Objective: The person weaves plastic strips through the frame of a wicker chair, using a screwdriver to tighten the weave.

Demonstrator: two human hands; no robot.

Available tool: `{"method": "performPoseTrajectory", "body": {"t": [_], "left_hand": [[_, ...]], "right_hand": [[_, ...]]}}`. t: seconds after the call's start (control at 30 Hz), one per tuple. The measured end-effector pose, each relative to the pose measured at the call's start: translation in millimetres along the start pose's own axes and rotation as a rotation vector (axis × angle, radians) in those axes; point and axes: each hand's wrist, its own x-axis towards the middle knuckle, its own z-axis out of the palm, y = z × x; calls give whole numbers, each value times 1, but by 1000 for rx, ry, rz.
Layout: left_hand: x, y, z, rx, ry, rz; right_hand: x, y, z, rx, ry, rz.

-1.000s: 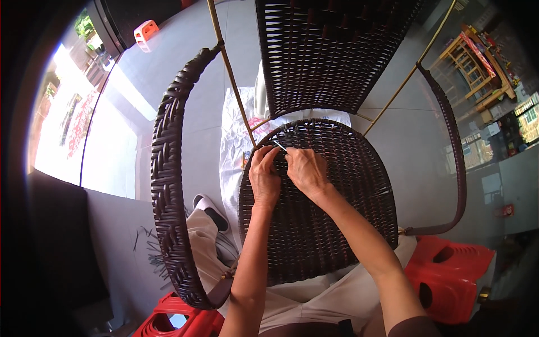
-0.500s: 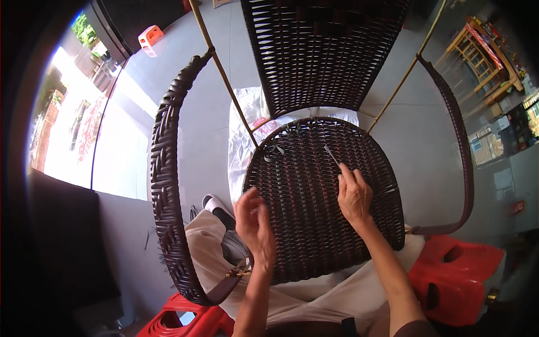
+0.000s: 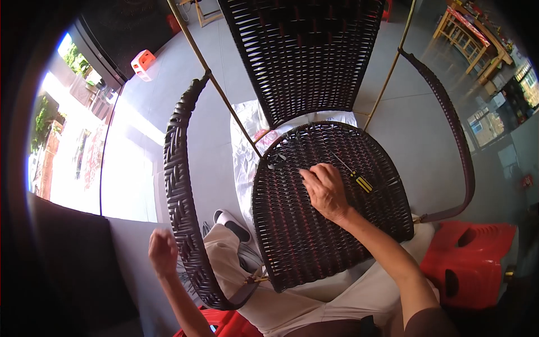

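1. Cut off by upper edge: top of backrest (image 3: 306,62). Lost in dark lens rim: corners of view.
2. Partly hidden under right hand (image 3: 324,191) and right arm (image 3: 387,255): middle and right of seat (image 3: 303,236).
3. Blurred: left hand (image 3: 163,253), just outside left armrest (image 3: 182,196), apart from seat.
4. Left grip: fingers seemingly curled in; cannot tell how tightly, or around what, if anything.
5. Right grip: over seat, fingers bent and close together, partway closed. Inner side turned from view; cannot tell of anything small pinched there, nor of contact with seat.
6. Screwdriver (image 3: 362,182): lying on seat, just right of right hand, out of both hands. Handle yellow and black, toward lower right; thin shaft toward upper left, tip hard to make out.
7. Loose strip (image 3: 277,164): at seat's upper left, dark on dark, ends hard to trace.
8. Cut off by lower edge: red stool (image 3: 238,326), partly behind left arm (image 3: 185,306).
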Motion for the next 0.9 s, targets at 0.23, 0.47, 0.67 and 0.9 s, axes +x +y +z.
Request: {"method": "performPoseTrajectory", "body": {"t": [0.23, 0.47, 0.67, 0.9], "left_hand": [[141, -152, 146, 180, -546, -411], [158, -201, 194, 83, -552, -558], [164, -226, 206, 96, -505, -610], [163, -226, 200, 26, -496, -587]], "right_hand": [[41, -1, 42, 432, -3, 447], [52, -13, 52, 347, -51, 277], [53, -1, 71, 202, 0, 387], [44, -1, 61, 255, -3, 366]]}}
